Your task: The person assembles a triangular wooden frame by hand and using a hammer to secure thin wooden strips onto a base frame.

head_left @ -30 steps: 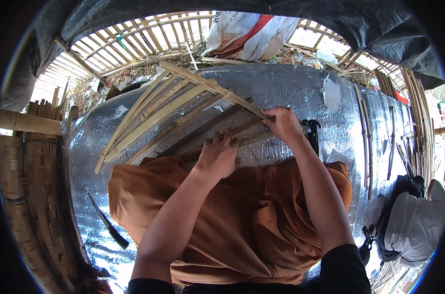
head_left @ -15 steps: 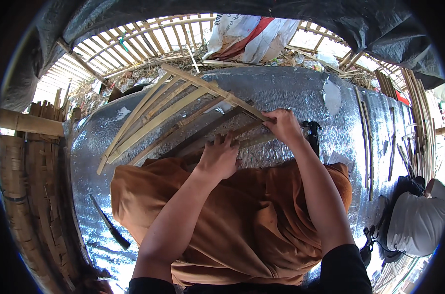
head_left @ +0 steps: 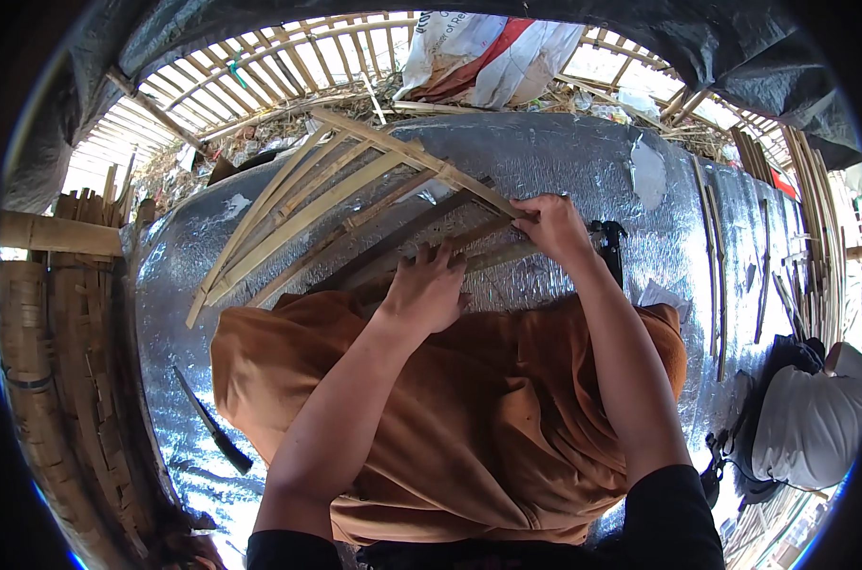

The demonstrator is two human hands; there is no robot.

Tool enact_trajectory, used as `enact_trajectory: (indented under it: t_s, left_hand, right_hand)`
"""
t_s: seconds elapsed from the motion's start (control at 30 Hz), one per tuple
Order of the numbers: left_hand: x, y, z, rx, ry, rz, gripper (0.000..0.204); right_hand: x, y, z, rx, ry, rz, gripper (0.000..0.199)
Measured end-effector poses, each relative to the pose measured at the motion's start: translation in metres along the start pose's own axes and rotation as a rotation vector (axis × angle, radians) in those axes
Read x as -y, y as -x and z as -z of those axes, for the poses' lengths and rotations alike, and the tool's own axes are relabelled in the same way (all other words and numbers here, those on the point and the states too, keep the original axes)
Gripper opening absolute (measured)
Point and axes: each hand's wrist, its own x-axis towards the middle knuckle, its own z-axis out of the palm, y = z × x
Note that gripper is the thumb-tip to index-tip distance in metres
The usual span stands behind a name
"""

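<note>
A fan-like frame of bamboo slats point(head_left: 307, 235) lies in front of me, its near ends by my lap. One bamboo crosspiece point(head_left: 407, 155) runs over the far ends of the slats, slanting down to the right. My right hand point(head_left: 556, 231) pinches the right end of that crosspiece between thumb and fingers. With its fingers spread, my left hand point(head_left: 425, 290) rests over the near part of the darker slats; what lies under its palm is hidden. A hammer point(head_left: 610, 252) with a black head lies just right of my right hand.
Silvery foil mat point(head_left: 583, 157) covers the surface. A knife with a dark handle point(head_left: 229, 450) lies left of my brown-covered lap point(head_left: 431, 418). Bamboo bundles point(head_left: 56, 380) stand at the left; thin sticks point(head_left: 711, 256) and a grey-white bag point(head_left: 801, 432) are at the right.
The whole scene sits slightly higher in the picture. Both hands keep their places on the bamboo frame, with no clear change of grip.
</note>
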Motion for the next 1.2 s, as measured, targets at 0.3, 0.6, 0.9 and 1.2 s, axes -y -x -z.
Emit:
enact_trajectory:
  t_s: [0.3, 0.6, 0.9, 1.2]
  left_hand:
    - [0.001, -0.001, 0.001, 0.022, -0.004, -0.003, 0.061]
    - [0.002, 0.000, -0.002, 0.010, -0.024, -0.022, 0.062]
    - [0.001, -0.001, -0.001, -0.009, -0.039, -0.030, 0.062]
    - [0.004, -0.003, -0.002, 0.021, -0.014, -0.029, 0.063]
  right_hand:
    - [0.000, 0.001, -0.001, -0.022, -0.001, 0.011, 0.035]
    - [0.011, 0.003, 0.007, 0.019, 0.145, 0.029, 0.038]
    - [0.017, 0.004, 0.012, 0.038, 0.168, 0.007, 0.038]
    - [0.009, 0.002, 0.007, 0.017, 0.148, 0.038, 0.039]
